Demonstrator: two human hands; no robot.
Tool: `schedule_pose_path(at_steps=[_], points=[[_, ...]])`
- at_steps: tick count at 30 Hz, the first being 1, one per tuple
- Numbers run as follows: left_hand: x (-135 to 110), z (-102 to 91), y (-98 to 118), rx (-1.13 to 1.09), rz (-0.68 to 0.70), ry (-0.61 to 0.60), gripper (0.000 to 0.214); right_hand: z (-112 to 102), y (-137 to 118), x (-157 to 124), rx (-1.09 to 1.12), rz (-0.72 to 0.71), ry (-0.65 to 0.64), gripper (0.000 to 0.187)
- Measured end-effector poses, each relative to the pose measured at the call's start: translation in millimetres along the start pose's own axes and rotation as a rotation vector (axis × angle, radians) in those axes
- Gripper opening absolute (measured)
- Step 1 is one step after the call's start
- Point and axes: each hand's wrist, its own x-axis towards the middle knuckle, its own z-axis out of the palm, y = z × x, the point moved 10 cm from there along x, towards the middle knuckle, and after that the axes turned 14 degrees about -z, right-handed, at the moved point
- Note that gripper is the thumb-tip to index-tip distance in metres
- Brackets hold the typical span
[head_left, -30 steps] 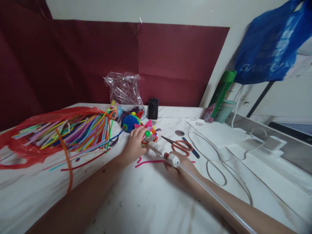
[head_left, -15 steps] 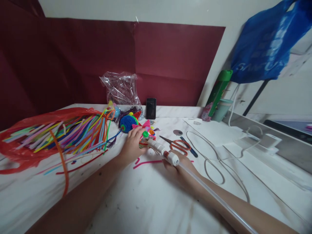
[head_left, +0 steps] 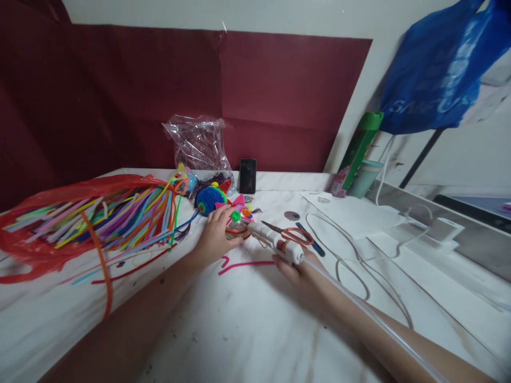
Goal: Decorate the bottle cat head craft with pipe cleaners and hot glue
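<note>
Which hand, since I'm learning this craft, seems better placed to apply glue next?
Likely the right hand: it holds the glue gun, front end toward the colorful craft piece. The left hand grips that piece, seemingly steadying it.

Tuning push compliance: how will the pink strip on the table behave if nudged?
The pink strip is probably light, since it looks very thin. Likely bendable but shape-keeping: it holds a kink near its left end. That kink might also make it pivot; its right end disappears behind the right hand.
</note>
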Motion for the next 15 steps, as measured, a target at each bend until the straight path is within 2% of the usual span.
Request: schedule_pose_path(at_steps=[5,9,15], points=[[3,-3.0,-9,-0.056,-0.024,0.003,0.068,3,3,-2,0.007,-0.012,-0.03,0.014],[2,-2.3,-4,-0.04,0.016,-0.005,0.068,8,0,-2,0.04,-0.031,-0.065,0.014],[1,-0.8,0,-0.032,0.019,-0.022,0.069,8,3,-3,0.04,-0.028,-0.053,0.012]])
